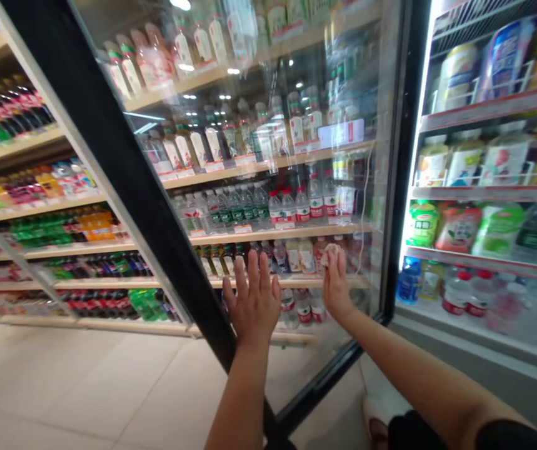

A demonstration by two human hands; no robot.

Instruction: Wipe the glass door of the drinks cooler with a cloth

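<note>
A glass fridge door (306,369) with a black frame stands swung out in front of me. My left hand (253,299) lies flat with fingers spread near the lower left part of the glass, beside the black frame. In my right hand (337,287) is a crumpled pale cloth (331,251), pressed to the glass near the lower right. The fingertips partly cover the cloth. Shelved bottles (296,203) show through the pane, mixed with reflections.
On the right is the lit fridge (488,194) with several shelves of bottles and cans. Store shelves (80,203) of drinks run along the left. Pale floor tiles (71,381) lie below; a shoe (372,415) shows near the door's bottom corner.
</note>
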